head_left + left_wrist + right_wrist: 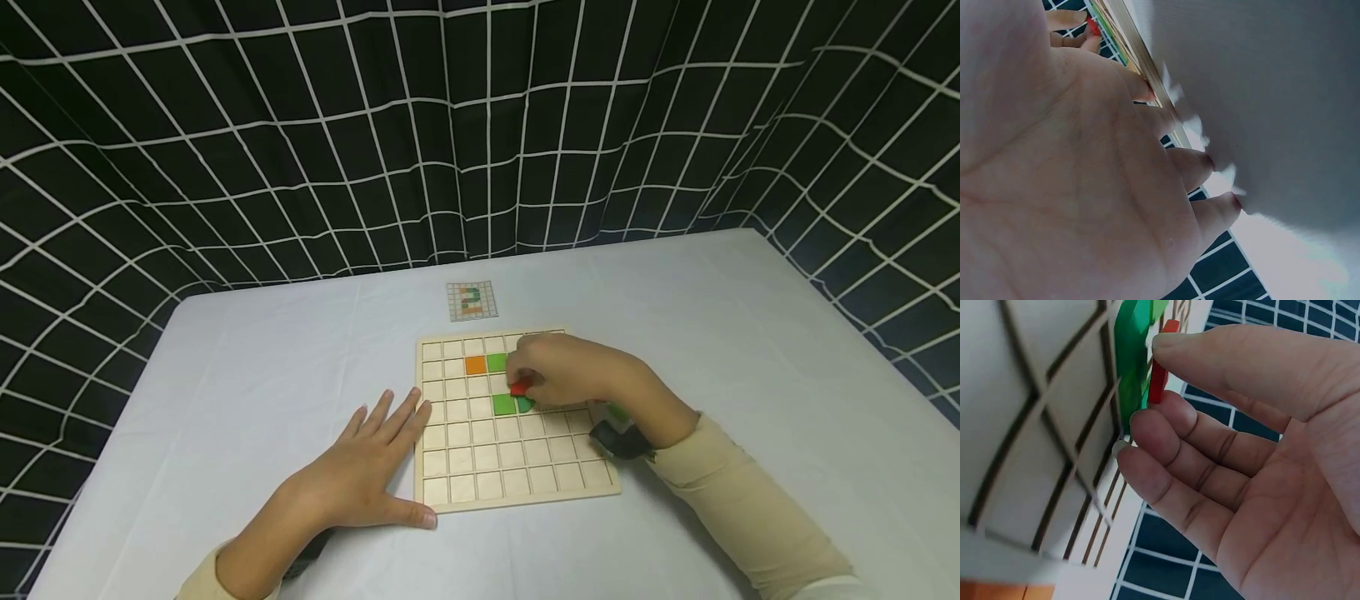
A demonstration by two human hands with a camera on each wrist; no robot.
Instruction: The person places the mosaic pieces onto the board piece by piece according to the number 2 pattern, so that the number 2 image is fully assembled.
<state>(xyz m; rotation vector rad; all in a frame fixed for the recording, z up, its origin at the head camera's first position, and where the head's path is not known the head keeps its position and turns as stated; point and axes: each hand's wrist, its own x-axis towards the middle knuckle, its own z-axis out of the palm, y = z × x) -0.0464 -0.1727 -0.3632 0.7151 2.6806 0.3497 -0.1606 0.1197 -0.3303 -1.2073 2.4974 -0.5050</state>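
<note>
A wooden grid board [480, 483] lies on the white table. Between thumb and fingertips, my right hand [566, 371] pinches a small red tile [521, 387], just above the board's upper middle; the right wrist view shows this red tile [1161, 375] held edge-on. Close to it sit a dark green tile [525, 405] with a curved edge and a light green tile [504, 405]. One row group higher lie an orange tile [476, 365] and another light green tile [497, 362]. Fingers spread, my left hand [360, 475] rests at the board's left edge. My right hand hides part of the board.
Beyond the board lies a small pattern card [472, 301] with a coloured figure on a grid. A green piece [618, 412] shows partly beneath my right forearm. Black cloth with white grid lines [465, 133] hangs behind and beside the table.
</note>
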